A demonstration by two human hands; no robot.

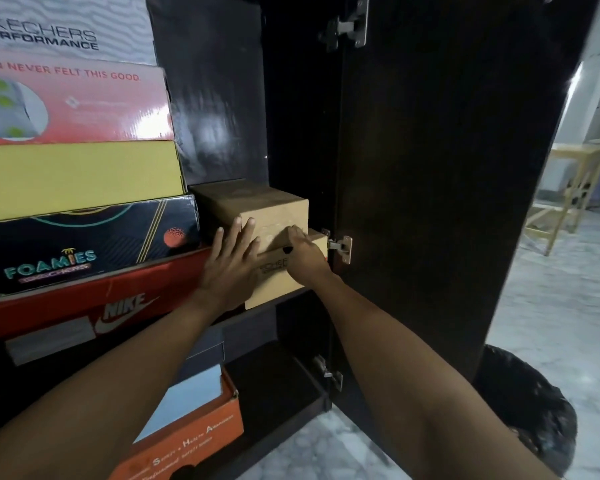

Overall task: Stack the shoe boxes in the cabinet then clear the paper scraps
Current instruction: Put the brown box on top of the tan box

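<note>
Two plain brown shoe boxes stand stacked at the right end of a dark cabinet shelf [284, 297]. The upper brown box [253, 202] sits on the lower brown box [278, 285]. My left hand [231, 263] lies flat with straight fingers against the front of both boxes. My right hand [303, 256] presses on the front right of the upper box, fingers bent over its lower edge. To the left rises a stack: a red Nike box [84, 306], a black Foamies box [94, 244], a yellow box [80, 174], a red-pink box [73, 102] and a grey Skechers box [63, 26].
The cabinet door [430, 168] stands open on the right. An orange box [187, 441] with a grey box [201, 355] behind it sits on the lower shelf. A bin with a black liner [527, 407] stands on the marble floor beside the door. A wooden table [575, 188] is farther off.
</note>
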